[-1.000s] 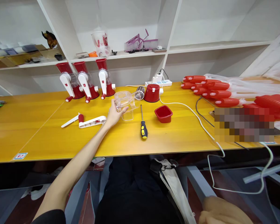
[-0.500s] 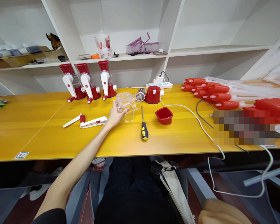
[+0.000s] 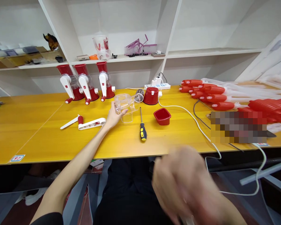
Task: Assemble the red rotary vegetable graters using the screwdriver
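My left hand (image 3: 114, 115) is closed round the left side of a clear plastic grater housing (image 3: 124, 100) at the table's middle. Behind its right end lies a metal grater drum (image 3: 139, 95), next to a red grater base (image 3: 151, 96). My right hand (image 3: 181, 181) is above my lap near the table's front edge, smeared by motion, so its fingers cannot be made out. Between the hands lie a black and yellow screwdriver (image 3: 142, 129) and a small red hopper (image 3: 162, 117). Left of my left hand rests a white crank handle (image 3: 91, 123) with a red knob.
Three assembled red and white rotary graters (image 3: 83, 84) stand at the back left. Behind the red base is a power strip (image 3: 162, 86), with a white cable (image 3: 183, 108) running right. Several red-handled items (image 3: 215, 90) are piled at right. White shelves (image 3: 124, 59) rise behind the table.
My right hand has swung up and left from the lower right corner toward the table edge. My left hand stays on the clear housing. The view has shifted slightly.
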Available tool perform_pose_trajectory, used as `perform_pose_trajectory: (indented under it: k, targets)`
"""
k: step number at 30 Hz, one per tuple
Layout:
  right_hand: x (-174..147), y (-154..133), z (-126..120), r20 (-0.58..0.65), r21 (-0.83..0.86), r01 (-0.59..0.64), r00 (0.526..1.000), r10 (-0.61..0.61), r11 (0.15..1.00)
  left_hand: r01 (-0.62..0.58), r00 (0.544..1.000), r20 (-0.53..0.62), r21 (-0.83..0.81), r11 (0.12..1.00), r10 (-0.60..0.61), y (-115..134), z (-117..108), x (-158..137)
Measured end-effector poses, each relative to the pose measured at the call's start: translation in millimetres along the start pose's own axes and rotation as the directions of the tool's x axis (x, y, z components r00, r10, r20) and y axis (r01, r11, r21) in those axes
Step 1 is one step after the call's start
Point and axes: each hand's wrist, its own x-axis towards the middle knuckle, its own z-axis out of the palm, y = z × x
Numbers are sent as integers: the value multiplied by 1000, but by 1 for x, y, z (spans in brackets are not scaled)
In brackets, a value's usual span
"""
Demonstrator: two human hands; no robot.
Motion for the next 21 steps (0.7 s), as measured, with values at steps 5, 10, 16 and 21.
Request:
perform_pose_trajectory:
  k: [5, 10, 16, 21]
  targets:
    - [57, 68, -45, -217, -743, -245, 968, 123, 623, -12, 1000, 18, -43, 999, 13, -2, 0, -1]
    - [64, 116, -73, -258, -825, -327, 944, 206, 461, -36, 997, 64, -76, 996, 41, -6, 1, 1]
    - [64, 127, -79, -259, -876, -330, 937, 234, 352, 6, 999, 42, 22, 1000, -7, -8, 0, -4]
    - [67, 126, -78, -243, -897, -318, 935, 259, 306, 25, 999, -24, 159, 987, -21, -7, 2, -10]
